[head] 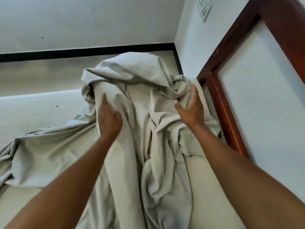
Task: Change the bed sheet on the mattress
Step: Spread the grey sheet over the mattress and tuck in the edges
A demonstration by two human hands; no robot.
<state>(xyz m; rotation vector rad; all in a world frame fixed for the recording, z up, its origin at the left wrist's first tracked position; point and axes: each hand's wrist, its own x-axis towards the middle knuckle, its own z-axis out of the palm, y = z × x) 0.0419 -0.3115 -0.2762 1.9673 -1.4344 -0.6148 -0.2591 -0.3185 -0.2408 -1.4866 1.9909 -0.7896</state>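
The bed sheet (140, 113), pale grey-green and heavily creased, is gathered into one long bunch in the middle of the view. Its long axis runs from the near bottom edge straight away toward the far wall, where its top end rises in a loose hood-like fold. A wide flap of it trails off to the left and lies over the near edge of the white, dimpled mattress (33, 111). The left hand (108, 120) lies on the left side of the bunch, its fingers running forward along a fold. It is blurred, so whether it pinches the cloth cannot be told. The right hand (191, 109) is spread wide, thumb out to the side, its palm and straight fingers resting against the bunch's right side near its top. Beige floor (41, 75) shows beyond the mattress, ending at a black skirting strip (82, 52) under a white wall (82, 22). A reddish-brown wooden door frame (226, 113) stands just to the right of the sheet, with a switch plate (204, 8) on the wall above it.
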